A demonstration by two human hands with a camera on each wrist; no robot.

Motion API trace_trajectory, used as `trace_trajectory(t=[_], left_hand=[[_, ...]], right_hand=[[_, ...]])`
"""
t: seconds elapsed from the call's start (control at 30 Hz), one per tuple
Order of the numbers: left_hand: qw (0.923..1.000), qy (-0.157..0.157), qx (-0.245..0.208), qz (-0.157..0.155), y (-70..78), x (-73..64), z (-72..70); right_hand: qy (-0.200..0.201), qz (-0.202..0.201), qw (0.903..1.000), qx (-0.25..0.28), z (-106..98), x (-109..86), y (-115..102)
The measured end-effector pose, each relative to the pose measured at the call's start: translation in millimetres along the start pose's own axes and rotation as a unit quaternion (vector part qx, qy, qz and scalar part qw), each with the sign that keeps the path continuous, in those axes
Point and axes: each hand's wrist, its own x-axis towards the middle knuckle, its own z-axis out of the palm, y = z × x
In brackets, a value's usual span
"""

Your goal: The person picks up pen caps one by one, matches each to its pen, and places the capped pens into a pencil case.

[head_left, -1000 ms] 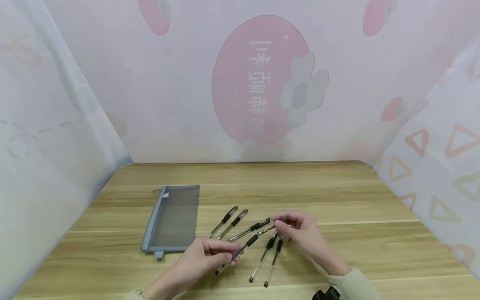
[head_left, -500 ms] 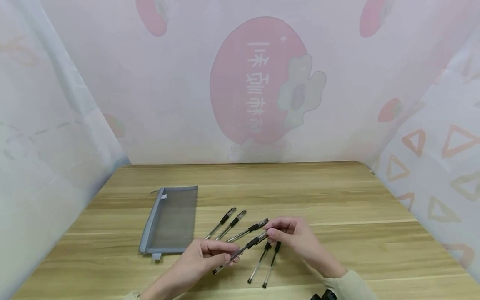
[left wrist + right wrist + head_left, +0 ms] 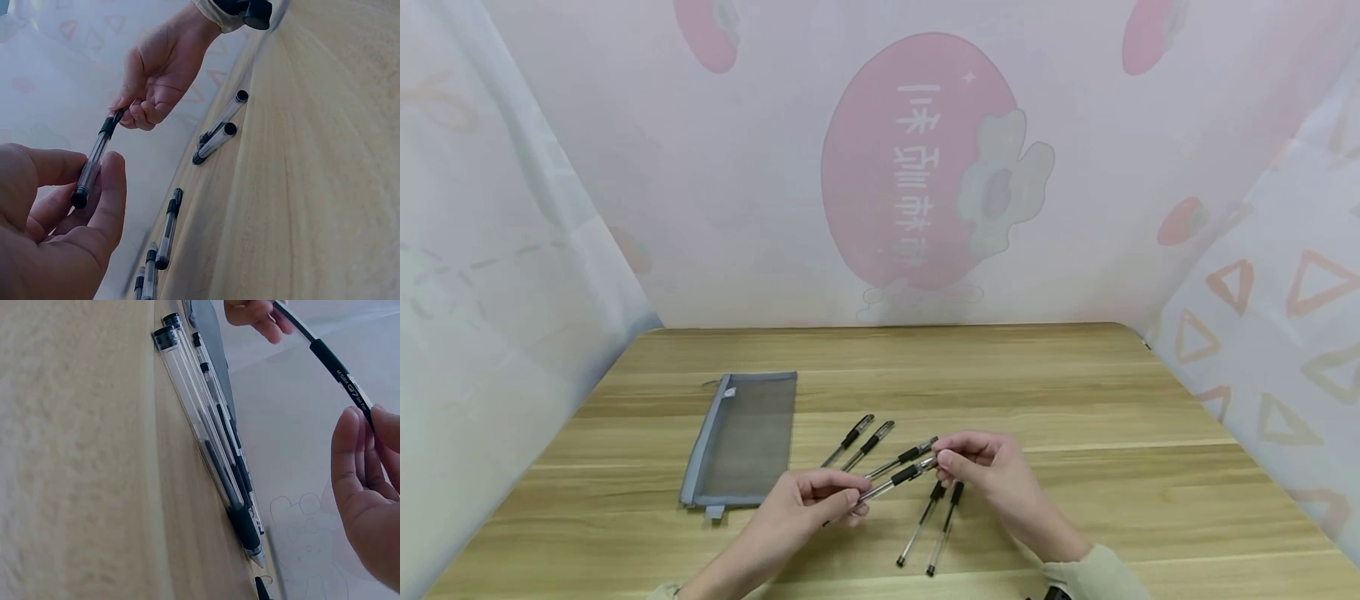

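A black gel pen with a clear barrel [image 3: 905, 476] is held slanting above the table between both hands. My left hand [image 3: 808, 504] pinches its barrel near the rear end, which shows past the fingers in the left wrist view. At its other end, my right hand [image 3: 1000, 479] pinches the capped tip between thumb and fingers. Beneath the right hand lie two similar pens [image 3: 917, 533]; in the right wrist view the nearer pen [image 3: 206, 437] has a bare tip. Behind the held pen lie three capped pens [image 3: 858, 429].
A grey mesh zip pouch [image 3: 748, 442] lies flat left of the pens on the wooden table [image 3: 1037, 375]. A small black piece [image 3: 262, 589], partly cut off, shows near the bare tip in the right wrist view. Printed cloth [image 3: 775, 208] hangs around the table.
My right hand has moved left and brought the cap onto the pen's tip; a gap showed there a second ago. The left hand has shifted up slightly, and the pen lies flatter.
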Motion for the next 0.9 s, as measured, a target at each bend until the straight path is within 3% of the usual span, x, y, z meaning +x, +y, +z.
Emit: trace_trajectory(t=[0.47,0.67,0.9], left_hand=[[0.9997,0.005,0.026,-0.004,-0.4,-0.1,-3.4],[0.9998,0.002,0.015,0.009,-0.8,-0.8,-5.5],[0.9989,-0.037,0.011,0.027,-1.8,-1.4,-7.0]], right_hand=[[0.051,0.015,0.9986,0.002,2.2,2.1,0.4],[0.038,0.021,0.9991,-0.002,2.5,2.2,0.7],[0.029,0.031,0.9991,-0.002,0.6,2.0,0.2]])
